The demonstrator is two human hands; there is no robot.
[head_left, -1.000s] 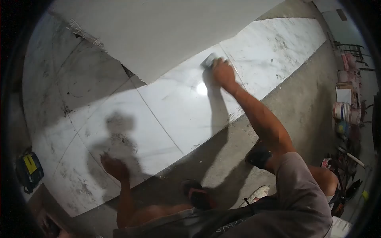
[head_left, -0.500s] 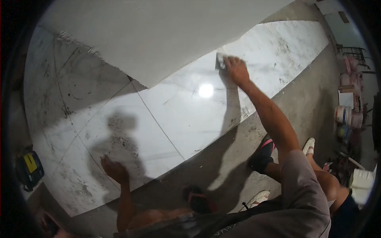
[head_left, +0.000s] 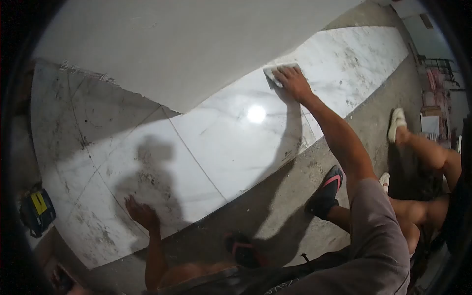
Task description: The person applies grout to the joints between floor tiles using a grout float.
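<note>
My right hand (head_left: 293, 83) reaches far out over the white marble-look tiles (head_left: 211, 142) and presses on a flat, greyish-white rectangular pad (head_left: 273, 77). The pad lies on the tile close to the edge of the pale wall (head_left: 187, 44); its exact kind I cannot tell. Lower left, my left hand (head_left: 142, 212) is bare, with fingers apart over the tiles. Dark smudges and specks mark the tile surface, and thin joint lines cross it.
A black and yellow case (head_left: 38, 210) stands at the far left. Concrete floor (head_left: 275, 206) borders the tiles, with my dark slipper (head_left: 328, 189) on it. Another person's leg (head_left: 425, 150) and light shoe (head_left: 396, 123) are at right, near stacked boxes (head_left: 430, 123).
The pad has turned flatter under my right hand, which stays near the same spot. The other person's leg has swung outward at right. My left hand is nearly unmoved.
</note>
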